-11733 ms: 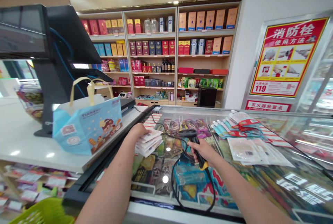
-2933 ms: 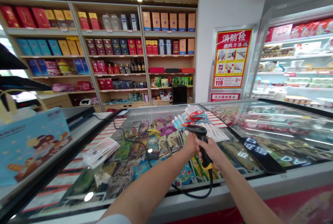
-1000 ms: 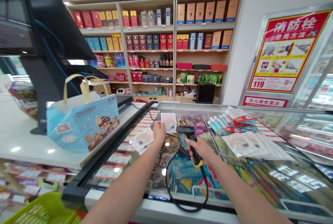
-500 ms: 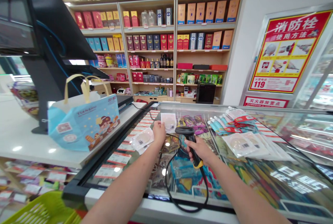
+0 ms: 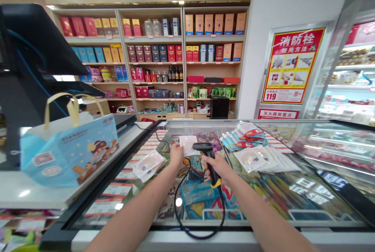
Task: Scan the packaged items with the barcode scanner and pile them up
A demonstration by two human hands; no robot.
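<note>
White packet (image 5: 189,142) pinched at edge by left hand (image 5: 176,155); black scanner (image 5: 204,147) gripped by right hand (image 5: 217,166), fingers wrapped round it.

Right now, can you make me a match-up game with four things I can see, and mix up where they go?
Things:
1. Barcode scanner
2. Single white packet
3. Blue shopping bag
4. Poster reading 119

Places:
A. On the white counter
B. In the right hand
C. On the white wall
D. Right by the left hand

Right pairs: 1-B, 2-D, 3-A, 4-C.
</note>
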